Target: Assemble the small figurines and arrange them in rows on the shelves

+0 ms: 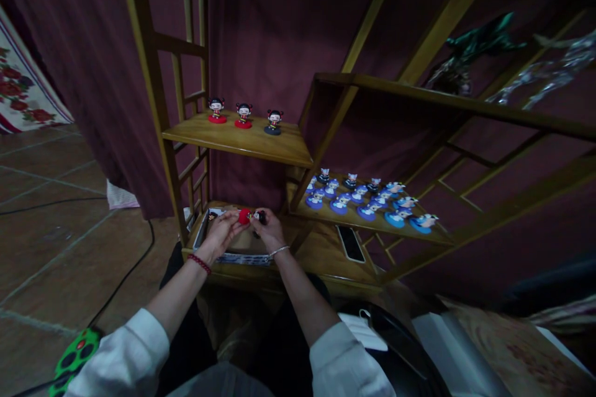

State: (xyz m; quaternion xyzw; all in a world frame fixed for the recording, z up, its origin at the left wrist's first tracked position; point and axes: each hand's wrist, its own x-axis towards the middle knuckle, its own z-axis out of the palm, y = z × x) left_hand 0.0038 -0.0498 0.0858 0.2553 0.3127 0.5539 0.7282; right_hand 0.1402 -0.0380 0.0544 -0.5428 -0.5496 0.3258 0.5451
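Between my two hands is a small doll figurine [250, 216] with black hair and a round red base, tipped on its side. My left hand [222, 232] pinches it at the red base. At the head end, my right hand [270, 231] has its fingers closed on it. Both hands are over an open shallow box [244, 258] on the bottom shelf; the hands hide much of its inside. Above, on the small upper shelf [251, 147], three similar figurines stand upright: two on red bases, one doll [274, 121] on a dark base.
Several blue and purple figurines [342, 203] stand on the middle-right shelf [321, 214]. A phone [351, 243] lies on the bottom shelf. Wooden posts [153, 80] frame the left side. A green power strip [75, 356] with a cable is on the tiled floor. Ornaments [484, 43] stand upper right.
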